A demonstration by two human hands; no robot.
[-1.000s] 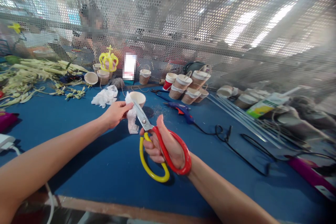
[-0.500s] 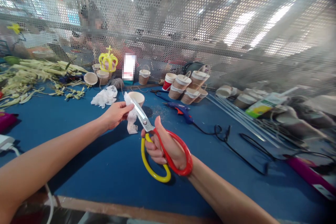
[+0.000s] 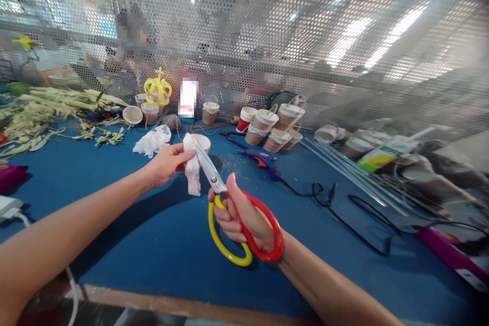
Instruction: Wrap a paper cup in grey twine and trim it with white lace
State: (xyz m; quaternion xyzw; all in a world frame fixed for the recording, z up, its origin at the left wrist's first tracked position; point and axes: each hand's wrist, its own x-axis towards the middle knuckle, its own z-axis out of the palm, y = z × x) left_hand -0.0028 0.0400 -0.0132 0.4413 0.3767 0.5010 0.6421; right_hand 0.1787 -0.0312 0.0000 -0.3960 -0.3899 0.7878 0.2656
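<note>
Between the thumb and fingers of my left hand point(image 3: 168, 163) is pinched a strip of white lace point(image 3: 193, 175), its lower end hanging free. My right hand point(image 3: 239, 214) grips a pair of scissors point(image 3: 265, 224) with one red and one yellow handle. The blades look closed or nearly so, and their tips lie against or right beside the lace's upper part. Just behind them stands a pale cup point(image 3: 202, 142), partly hidden by lace and blades. A crumpled white lace heap point(image 3: 153, 141) lies past my left wrist.
A blue glue gun point(image 3: 263, 160) with a trailing black cord lies right of centre. Stacked wrapped cups point(image 3: 277, 138) stand behind it, near a perforated metal screen point(image 3: 244, 20). Pale dried stems point(image 3: 57, 104) cover the back left; clear rods point(image 3: 347, 173) lie at right.
The scissors and my right hand have shifted slightly right and down, the blades now nearer the lace's right edge. The hanging lace end has straightened.
</note>
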